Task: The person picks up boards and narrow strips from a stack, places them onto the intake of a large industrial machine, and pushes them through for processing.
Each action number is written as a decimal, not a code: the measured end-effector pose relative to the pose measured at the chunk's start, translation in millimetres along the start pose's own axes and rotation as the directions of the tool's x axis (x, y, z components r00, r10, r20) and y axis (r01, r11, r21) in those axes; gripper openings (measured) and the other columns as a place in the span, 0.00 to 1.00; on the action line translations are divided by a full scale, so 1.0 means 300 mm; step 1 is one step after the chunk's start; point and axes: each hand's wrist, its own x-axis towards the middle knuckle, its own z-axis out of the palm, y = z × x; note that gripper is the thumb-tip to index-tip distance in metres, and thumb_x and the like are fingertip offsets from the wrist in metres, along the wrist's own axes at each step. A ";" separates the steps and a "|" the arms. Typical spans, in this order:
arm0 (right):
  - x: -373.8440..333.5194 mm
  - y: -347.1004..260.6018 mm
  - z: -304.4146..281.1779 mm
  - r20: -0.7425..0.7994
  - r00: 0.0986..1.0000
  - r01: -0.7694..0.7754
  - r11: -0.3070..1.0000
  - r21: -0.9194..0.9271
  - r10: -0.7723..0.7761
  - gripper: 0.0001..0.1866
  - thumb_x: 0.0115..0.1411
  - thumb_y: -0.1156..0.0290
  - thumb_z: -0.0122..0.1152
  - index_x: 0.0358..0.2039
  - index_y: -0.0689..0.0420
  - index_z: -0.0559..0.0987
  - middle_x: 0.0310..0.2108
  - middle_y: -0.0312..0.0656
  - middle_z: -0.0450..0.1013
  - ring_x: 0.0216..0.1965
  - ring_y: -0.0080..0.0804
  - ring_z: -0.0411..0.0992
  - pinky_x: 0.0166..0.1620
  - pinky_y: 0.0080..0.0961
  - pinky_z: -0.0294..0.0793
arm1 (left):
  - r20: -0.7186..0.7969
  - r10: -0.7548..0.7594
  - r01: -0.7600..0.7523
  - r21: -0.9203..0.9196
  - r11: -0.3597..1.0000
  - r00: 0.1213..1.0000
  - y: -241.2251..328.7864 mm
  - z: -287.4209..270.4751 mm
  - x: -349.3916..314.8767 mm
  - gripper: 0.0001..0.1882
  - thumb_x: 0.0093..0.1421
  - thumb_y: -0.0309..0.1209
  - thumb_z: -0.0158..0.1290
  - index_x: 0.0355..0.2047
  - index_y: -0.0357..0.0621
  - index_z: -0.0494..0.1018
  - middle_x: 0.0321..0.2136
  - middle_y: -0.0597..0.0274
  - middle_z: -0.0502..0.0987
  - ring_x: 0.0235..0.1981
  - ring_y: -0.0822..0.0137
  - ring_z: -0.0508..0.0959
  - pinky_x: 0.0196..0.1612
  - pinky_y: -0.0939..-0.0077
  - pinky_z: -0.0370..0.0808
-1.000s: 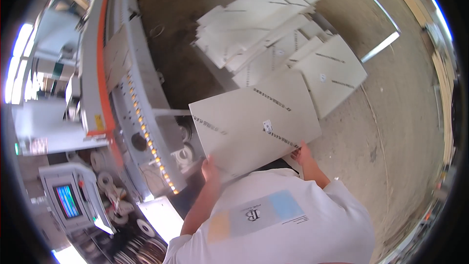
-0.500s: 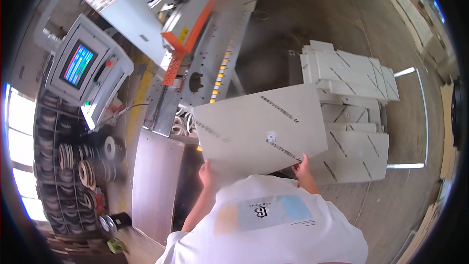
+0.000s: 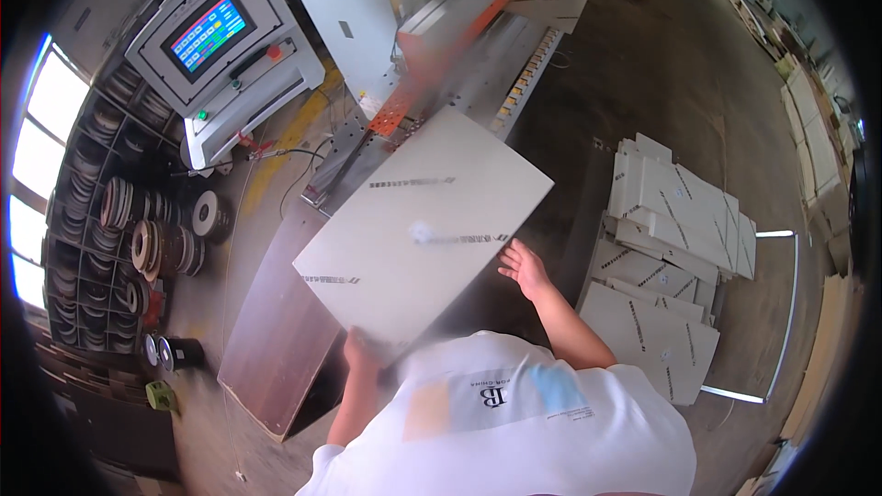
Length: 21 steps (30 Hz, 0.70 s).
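A pale rectangular board (image 3: 418, 262) with dark printed stripes and a small sticker lies tilted, its far corner over the bed of a long machine (image 3: 441, 110). My left hand (image 3: 360, 349) grips its near corner, the fingers partly hidden under the panel. Along the right edge is my right hand (image 3: 524, 268), fingers spread and fingertips at the edge, not wrapped round it. Below the board's left side stands a brown wooden stand (image 3: 276, 321) with a sloping top.
To the left, a control console (image 3: 211, 46) has a lit screen. Behind it are racks with coiled edging rolls (image 3: 156, 243). Stacked pale boards (image 3: 675, 193) lie at the right beside a white metal frame (image 3: 781, 312). An orange guard rail (image 3: 432, 46) runs along the machine.
The board has turned anticlockwise, its far edge now over the machine bed. My right hand has moved up and left, its fingers opening. My view has swung right.
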 end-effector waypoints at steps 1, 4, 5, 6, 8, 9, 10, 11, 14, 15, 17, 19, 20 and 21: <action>0.004 -0.007 0.048 0.006 1.000 -0.007 0.999 -0.050 0.007 0.35 0.68 0.51 0.54 0.66 0.61 0.61 0.66 0.52 0.62 0.65 0.44 0.64 0.55 0.37 0.74 | 0.015 0.008 -0.008 -0.034 0.999 1.000 0.005 -0.016 0.020 0.27 0.70 0.49 0.43 0.62 0.46 0.66 0.60 0.54 0.70 0.59 0.49 0.70 0.63 0.42 0.64; 0.017 0.018 0.133 0.133 0.991 -0.012 0.989 -0.147 0.031 0.38 0.67 0.51 0.56 0.67 0.63 0.59 0.65 0.51 0.62 0.66 0.44 0.62 0.55 0.37 0.72 | 0.090 0.032 -0.026 -0.071 0.997 0.995 0.017 0.018 0.013 0.27 0.72 0.48 0.42 0.63 0.44 0.64 0.61 0.54 0.69 0.61 0.49 0.69 0.64 0.42 0.63; 0.007 0.024 0.165 0.172 0.984 -0.008 0.981 -0.195 0.042 0.38 0.67 0.51 0.57 0.68 0.63 0.58 0.64 0.48 0.63 0.67 0.42 0.62 0.57 0.38 0.71 | 0.098 0.032 -0.022 -0.097 0.995 0.995 0.026 0.063 -0.008 0.27 0.72 0.48 0.42 0.63 0.44 0.64 0.61 0.54 0.69 0.61 0.49 0.69 0.64 0.42 0.64; 0.012 0.048 0.198 0.211 0.976 -0.017 0.978 -0.208 0.062 0.38 0.67 0.52 0.56 0.68 0.62 0.57 0.65 0.49 0.62 0.67 0.42 0.61 0.58 0.39 0.70 | 0.084 0.041 -0.031 -0.117 0.993 0.996 0.031 0.087 -0.024 0.27 0.72 0.48 0.41 0.63 0.43 0.64 0.61 0.53 0.69 0.61 0.49 0.69 0.64 0.43 0.64; 0.009 0.087 0.274 0.288 0.954 -0.013 0.974 -0.228 0.080 0.39 0.68 0.51 0.55 0.69 0.62 0.55 0.69 0.49 0.57 0.71 0.42 0.53 0.64 0.41 0.62 | 0.063 0.041 -0.034 -0.105 0.994 0.997 0.029 0.078 0.008 0.27 0.72 0.47 0.41 0.63 0.43 0.64 0.62 0.53 0.68 0.61 0.49 0.69 0.64 0.44 0.64; 0.003 0.087 0.304 0.305 0.950 -0.001 0.976 -0.216 0.068 0.40 0.68 0.51 0.55 0.70 0.62 0.54 0.70 0.50 0.55 0.72 0.42 0.51 0.65 0.41 0.60 | 0.055 0.042 -0.037 -0.096 0.995 0.998 0.025 0.072 0.032 0.27 0.72 0.47 0.41 0.62 0.43 0.64 0.62 0.53 0.68 0.61 0.49 0.69 0.64 0.44 0.64; -0.001 0.080 0.331 0.322 0.945 0.011 0.979 -0.204 0.056 0.41 0.67 0.50 0.55 0.70 0.62 0.53 0.71 0.50 0.53 0.72 0.42 0.49 0.66 0.42 0.58 | 0.071 0.075 -0.069 -0.079 0.994 0.995 0.017 0.062 0.050 0.25 0.72 0.47 0.42 0.61 0.44 0.65 0.58 0.54 0.72 0.58 0.51 0.72 0.62 0.45 0.67; 0.001 0.074 0.348 0.339 0.940 0.023 0.981 -0.191 0.044 0.41 0.67 0.50 0.55 0.70 0.62 0.52 0.71 0.51 0.51 0.73 0.42 0.48 0.67 0.42 0.56 | 0.064 0.100 -0.100 -0.009 0.995 0.993 0.012 0.051 0.069 0.25 0.72 0.47 0.43 0.60 0.44 0.66 0.55 0.55 0.73 0.55 0.52 0.73 0.58 0.46 0.70; 0.009 0.052 0.361 0.341 0.939 0.027 0.984 -0.177 0.035 0.45 0.67 0.46 0.54 0.72 0.61 0.48 0.73 0.50 0.45 0.75 0.42 0.43 0.70 0.44 0.49 | 0.027 0.201 -0.198 0.341 0.919 0.979 -0.001 -0.006 0.118 0.22 0.70 0.44 0.45 0.56 0.42 0.67 0.45 0.57 0.76 0.41 0.60 0.80 0.37 0.58 0.80; 0.006 0.046 0.357 0.338 0.940 0.027 0.984 -0.175 0.035 0.46 0.67 0.45 0.53 0.72 0.61 0.47 0.74 0.50 0.45 0.75 0.42 0.42 0.70 0.44 0.48 | 0.067 0.287 -0.282 0.489 0.825 0.956 -0.018 -0.033 0.117 0.21 0.70 0.43 0.47 0.56 0.41 0.67 0.42 0.56 0.77 0.38 0.61 0.80 0.35 0.60 0.80; -0.006 0.038 0.357 0.358 0.933 0.028 0.986 -0.163 0.032 0.47 0.67 0.44 0.52 0.72 0.60 0.46 0.74 0.50 0.43 0.75 0.42 0.41 0.71 0.44 0.47 | 0.190 0.429 -0.422 0.722 0.548 0.883 -0.042 -0.085 0.101 0.22 0.69 0.41 0.49 0.56 0.40 0.66 0.37 0.56 0.78 0.32 0.62 0.80 0.29 0.65 0.78; -0.010 0.042 0.345 0.355 0.935 0.039 0.988 -0.150 0.017 0.47 0.67 0.43 0.51 0.73 0.60 0.45 0.74 0.50 0.42 0.75 0.42 0.41 0.71 0.44 0.47 | 0.357 0.523 -0.488 0.863 0.133 0.774 -0.042 -0.054 -0.028 0.39 0.62 0.41 0.58 0.65 0.36 0.54 0.26 0.59 0.79 0.25 0.61 0.80 0.29 0.65 0.76; -0.012 0.050 0.348 0.353 0.936 0.047 0.989 -0.142 0.006 0.47 0.67 0.43 0.50 0.73 0.60 0.45 0.75 0.50 0.42 0.75 0.42 0.41 0.71 0.44 0.46 | 0.411 0.507 -0.478 0.878 0.003 0.758 -0.030 -0.018 -0.127 0.44 0.60 0.41 0.60 0.67 0.35 0.50 0.24 0.59 0.79 0.24 0.60 0.80 0.29 0.65 0.76; -0.015 0.055 0.353 0.354 0.935 0.054 0.990 -0.132 -0.004 0.47 0.67 0.43 0.50 0.73 0.60 0.45 0.75 0.50 0.41 0.75 0.42 0.41 0.71 0.44 0.46 | 0.461 0.486 -0.461 0.878 -0.129 0.742 -0.019 0.010 -0.196 0.49 0.58 0.42 0.62 0.69 0.34 0.46 0.22 0.60 0.79 0.23 0.60 0.80 0.29 0.65 0.76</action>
